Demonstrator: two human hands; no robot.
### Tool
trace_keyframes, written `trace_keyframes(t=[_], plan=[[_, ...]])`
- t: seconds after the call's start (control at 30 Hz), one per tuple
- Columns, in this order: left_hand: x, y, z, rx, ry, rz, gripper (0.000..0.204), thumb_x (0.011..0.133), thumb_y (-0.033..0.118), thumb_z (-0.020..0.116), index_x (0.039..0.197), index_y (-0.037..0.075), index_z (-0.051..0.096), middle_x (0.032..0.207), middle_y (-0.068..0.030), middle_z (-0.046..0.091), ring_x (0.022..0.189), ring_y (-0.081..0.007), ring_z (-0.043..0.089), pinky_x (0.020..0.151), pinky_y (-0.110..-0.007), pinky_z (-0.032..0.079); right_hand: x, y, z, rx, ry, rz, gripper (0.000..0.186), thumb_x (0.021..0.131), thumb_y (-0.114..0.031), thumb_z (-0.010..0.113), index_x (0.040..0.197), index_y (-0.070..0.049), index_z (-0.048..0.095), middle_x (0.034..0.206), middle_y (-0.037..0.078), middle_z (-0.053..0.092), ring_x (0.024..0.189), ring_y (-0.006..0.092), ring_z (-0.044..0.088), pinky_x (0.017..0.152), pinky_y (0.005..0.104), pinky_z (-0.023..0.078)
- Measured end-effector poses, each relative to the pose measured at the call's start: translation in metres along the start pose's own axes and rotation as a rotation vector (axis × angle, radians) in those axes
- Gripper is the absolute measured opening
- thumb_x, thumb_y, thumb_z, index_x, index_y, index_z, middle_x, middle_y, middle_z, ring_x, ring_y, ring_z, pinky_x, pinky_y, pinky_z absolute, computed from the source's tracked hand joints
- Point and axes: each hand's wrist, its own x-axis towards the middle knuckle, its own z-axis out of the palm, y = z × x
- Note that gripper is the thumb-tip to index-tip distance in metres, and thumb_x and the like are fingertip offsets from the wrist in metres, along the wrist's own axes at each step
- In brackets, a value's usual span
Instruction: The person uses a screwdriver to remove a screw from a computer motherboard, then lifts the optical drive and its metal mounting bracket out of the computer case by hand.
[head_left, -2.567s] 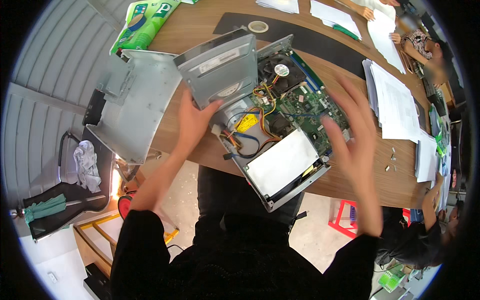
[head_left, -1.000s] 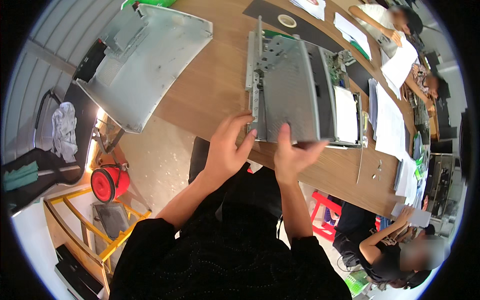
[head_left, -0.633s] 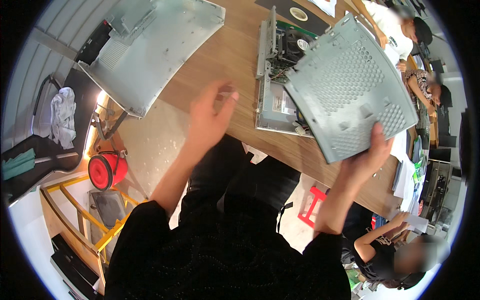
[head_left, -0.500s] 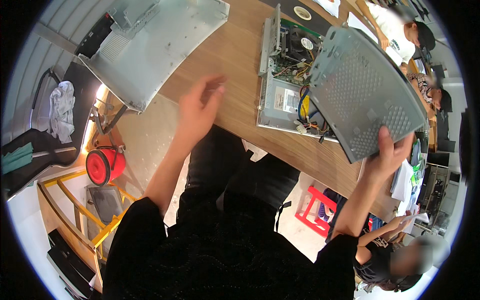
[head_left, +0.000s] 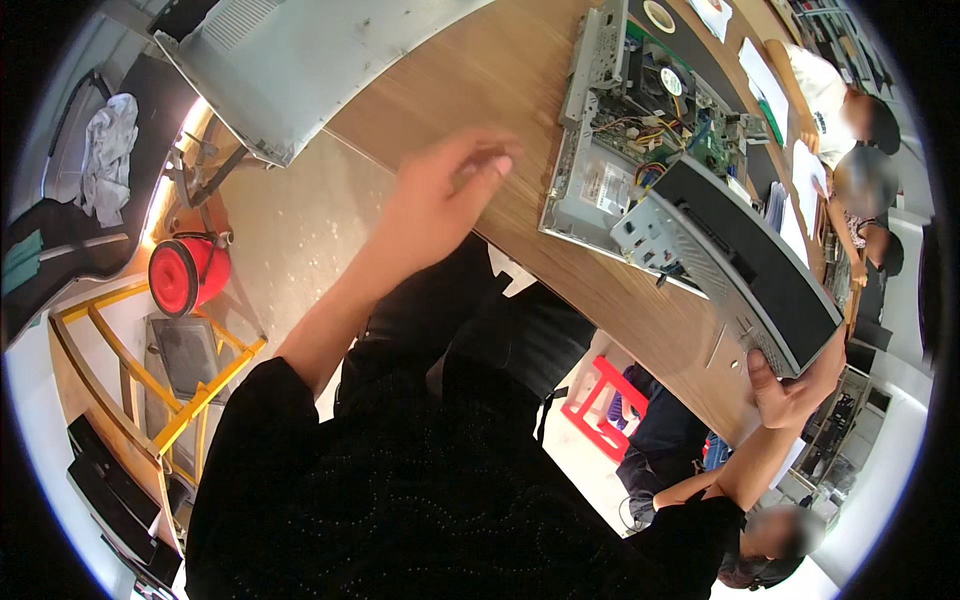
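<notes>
My right hand [head_left: 790,385] is closed on one end of a computer front panel [head_left: 760,265]. The panel has a black face, a grey frame and a perforated metal side, and it is tilted above the table's right part. Its far end hangs over the near corner of an open computer case [head_left: 590,190], hiding part of it. Inside the case are a fan [head_left: 665,82], a green circuit board [head_left: 715,140] and coloured wires. My left hand [head_left: 450,185], loosely curled with nothing in it, hovers over the table's near edge, left of the case.
A grey metal cover [head_left: 300,75] lies at the table's [head_left: 470,75] far left. A tape roll [head_left: 659,15] and papers [head_left: 765,85] are beyond the case. People sit along the right side. A red stool [head_left: 600,410] stands below the table, a red bucket [head_left: 175,277] on the left floor.
My right hand has turned the panel from its perforated metal side to its black face and moved it nearer and right. My left hand has shifted slightly right. The view has shifted too.
</notes>
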Motion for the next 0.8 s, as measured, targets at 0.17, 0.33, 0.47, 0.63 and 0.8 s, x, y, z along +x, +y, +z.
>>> trace_keyframes(t=[0.17, 0.33, 0.47, 0.63, 0.8], plan=[[-0.002, -0.015, -0.010, 0.016, 0.074, -0.049, 0.020, 0.094, 0.004, 0.053, 0.112, -0.002, 0.060, 0.104, -0.0103, 0.068, 0.098, -0.0171, 0.064, 0.089, -0.030, 0.048, 0.008, 0.003, 0.003, -0.084, 0.036, 0.046, 0.066, 0.069, -0.020, 0.072, 0.123, 0.011, 0.051, 0.107, 0.021, 0.064, 0.096, 0.0278, 0.065, 0.087, 0.0344, 0.048], [-0.002, -0.027, -0.016, 0.243, 0.064, 0.021, 0.014, 0.091, 0.003, 0.056, 0.102, 0.000, 0.065, 0.097, -0.0123, 0.069, 0.088, -0.0202, 0.066, 0.079, -0.029, 0.050, 0.033, -0.006, 0.009, -0.143, -0.036, 0.040, 0.066, 0.069, -0.016, 0.072, 0.125, 0.011, 0.048, 0.105, 0.020, 0.065, 0.095, 0.0265, 0.065, 0.087, 0.0340, 0.048], [0.000, -0.033, -0.021, 0.253, 0.069, 0.103, 0.013, 0.089, 0.003, 0.058, 0.100, 0.000, 0.064, 0.096, -0.0150, 0.067, 0.086, -0.0267, 0.066, 0.077, -0.031, 0.050, 0.043, -0.012, 0.013, -0.090, -0.055, 0.083, 0.063, 0.069, -0.013, 0.071, 0.123, 0.011, 0.049, 0.103, 0.018, 0.064, 0.093, 0.0248, 0.064, 0.086, 0.0329, 0.047], [0.002, -0.037, -0.026, 0.234, 0.065, 0.165, 0.015, 0.087, 0.001, 0.060, 0.101, 0.001, 0.064, 0.095, -0.0144, 0.066, 0.085, -0.0287, 0.065, 0.075, -0.033, 0.051, 0.047, -0.014, 0.018, -0.021, -0.056, 0.187, 0.061, 0.070, -0.015, 0.073, 0.121, 0.010, 0.050, 0.106, 0.017, 0.061, 0.098, 0.0240, 0.059, 0.091, 0.0332, 0.043], [0.004, -0.037, -0.030, 0.209, 0.033, 0.196, 0.017, 0.084, -0.002, 0.062, 0.101, 0.001, 0.063, 0.091, -0.0137, 0.065, 0.082, -0.0295, 0.064, 0.071, -0.035, 0.051, 0.048, -0.008, 0.018, 0.090, -0.021, 0.300, 0.068, 0.076, -0.023, 0.074, 0.129, 0.010, 0.045, 0.117, 0.017, 0.057, 0.108, 0.0252, 0.055, 0.097, 0.0351, 0.039]])
